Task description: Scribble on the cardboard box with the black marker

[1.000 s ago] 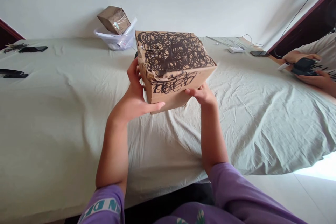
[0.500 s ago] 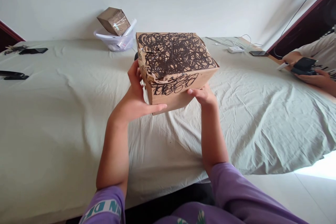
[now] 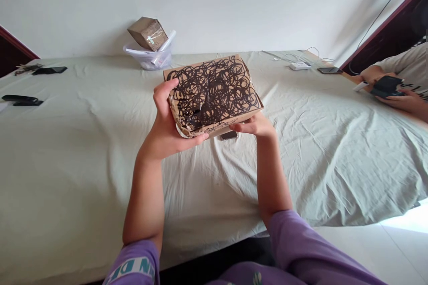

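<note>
- The left hand [image 3: 163, 131] is gripping the box [image 3: 214, 93] at its left end, fingers [image 3: 164, 91] curling over the scribbled top.
- The right hand [image 3: 259, 125] is grasping the near right side, its other fingers hiding underneath.
- The box is tilting above the cloth [image 3: 83, 187].
- A dark item [image 3: 229, 135], perhaps a phone, is showing just below its near edge.
- Behind, a carton [image 3: 147, 33] is resting on a tub [image 3: 142, 59].
</note>
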Demonstrator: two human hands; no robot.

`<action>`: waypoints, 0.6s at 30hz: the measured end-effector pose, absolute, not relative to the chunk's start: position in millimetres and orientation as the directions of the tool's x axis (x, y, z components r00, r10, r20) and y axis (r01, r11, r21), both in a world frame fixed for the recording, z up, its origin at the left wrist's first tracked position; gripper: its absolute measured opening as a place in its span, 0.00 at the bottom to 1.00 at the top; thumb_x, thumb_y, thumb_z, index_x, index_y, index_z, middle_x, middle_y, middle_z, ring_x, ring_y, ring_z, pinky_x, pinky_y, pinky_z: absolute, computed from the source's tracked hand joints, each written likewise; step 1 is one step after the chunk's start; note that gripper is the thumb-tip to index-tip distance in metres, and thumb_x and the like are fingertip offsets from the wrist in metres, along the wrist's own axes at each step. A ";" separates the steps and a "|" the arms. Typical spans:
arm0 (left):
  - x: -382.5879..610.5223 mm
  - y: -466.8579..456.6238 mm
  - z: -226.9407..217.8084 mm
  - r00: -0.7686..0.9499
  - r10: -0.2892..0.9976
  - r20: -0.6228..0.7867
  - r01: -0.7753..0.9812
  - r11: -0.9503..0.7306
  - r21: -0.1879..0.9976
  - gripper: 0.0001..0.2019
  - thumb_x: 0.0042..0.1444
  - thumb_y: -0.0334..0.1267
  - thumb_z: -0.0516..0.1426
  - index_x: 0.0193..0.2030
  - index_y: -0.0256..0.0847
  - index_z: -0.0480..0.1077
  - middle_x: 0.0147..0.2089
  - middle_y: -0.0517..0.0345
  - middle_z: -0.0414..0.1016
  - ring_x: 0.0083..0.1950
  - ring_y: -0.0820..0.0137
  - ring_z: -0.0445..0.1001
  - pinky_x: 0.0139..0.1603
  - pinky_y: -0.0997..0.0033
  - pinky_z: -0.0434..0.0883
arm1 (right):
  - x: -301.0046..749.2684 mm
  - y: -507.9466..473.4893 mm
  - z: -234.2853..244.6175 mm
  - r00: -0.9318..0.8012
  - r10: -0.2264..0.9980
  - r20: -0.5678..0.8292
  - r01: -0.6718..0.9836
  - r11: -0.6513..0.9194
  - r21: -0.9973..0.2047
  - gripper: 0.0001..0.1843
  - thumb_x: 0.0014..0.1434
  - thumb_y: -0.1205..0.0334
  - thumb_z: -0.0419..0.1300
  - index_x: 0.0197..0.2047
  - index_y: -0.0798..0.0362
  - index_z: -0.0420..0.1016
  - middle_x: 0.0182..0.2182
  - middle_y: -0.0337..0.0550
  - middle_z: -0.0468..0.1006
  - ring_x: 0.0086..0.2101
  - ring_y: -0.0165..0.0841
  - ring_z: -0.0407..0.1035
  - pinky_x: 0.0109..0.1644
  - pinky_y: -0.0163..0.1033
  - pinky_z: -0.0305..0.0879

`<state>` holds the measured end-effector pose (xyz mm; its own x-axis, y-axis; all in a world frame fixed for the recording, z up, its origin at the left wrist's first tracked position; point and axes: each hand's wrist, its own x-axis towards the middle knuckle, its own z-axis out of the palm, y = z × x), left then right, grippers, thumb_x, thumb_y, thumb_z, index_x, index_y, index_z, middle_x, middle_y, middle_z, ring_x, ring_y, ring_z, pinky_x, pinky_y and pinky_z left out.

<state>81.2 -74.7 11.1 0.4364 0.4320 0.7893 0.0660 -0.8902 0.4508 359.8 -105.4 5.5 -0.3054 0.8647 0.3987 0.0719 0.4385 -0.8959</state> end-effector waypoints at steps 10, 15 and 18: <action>81.6 -79.4 15.9 0.436 0.442 0.784 0.040 -0.880 0.474 0.63 0.39 0.42 0.81 0.73 0.48 0.46 0.72 0.45 0.44 0.79 0.45 0.52 0.81 0.42 0.57 | 358.5 -107.6 8.2 -0.347 0.851 0.394 0.067 0.442 -0.895 0.30 0.46 0.47 0.78 0.49 0.52 0.81 0.43 0.48 0.84 0.58 0.49 0.75 0.68 0.53 0.73; 80.4 -79.6 18.6 0.478 0.442 0.759 0.004 -0.865 0.501 0.60 0.45 0.39 0.79 0.74 0.50 0.44 0.74 0.44 0.46 0.75 0.50 0.61 0.77 0.43 0.65 | 355.0 -108.7 10.2 -0.346 0.844 0.411 0.038 0.450 -0.892 0.37 0.46 0.45 0.78 0.55 0.51 0.78 0.50 0.49 0.83 0.63 0.50 0.71 0.69 0.54 0.72; 79.9 -80.9 22.0 0.494 0.417 0.763 0.001 -0.877 0.480 0.59 0.46 0.43 0.79 0.74 0.50 0.44 0.74 0.44 0.50 0.72 0.53 0.66 0.73 0.47 0.70 | 353.6 -108.9 10.2 -0.346 0.841 0.416 0.022 0.451 -0.892 0.43 0.44 0.44 0.79 0.60 0.50 0.75 0.53 0.49 0.83 0.67 0.51 0.68 0.69 0.54 0.72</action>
<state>79.9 -80.9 22.0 0.4942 0.4174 0.7626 0.0009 -0.8774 0.4797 353.6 -108.9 10.2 -0.3456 0.8410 0.4163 0.0216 0.4506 -0.8924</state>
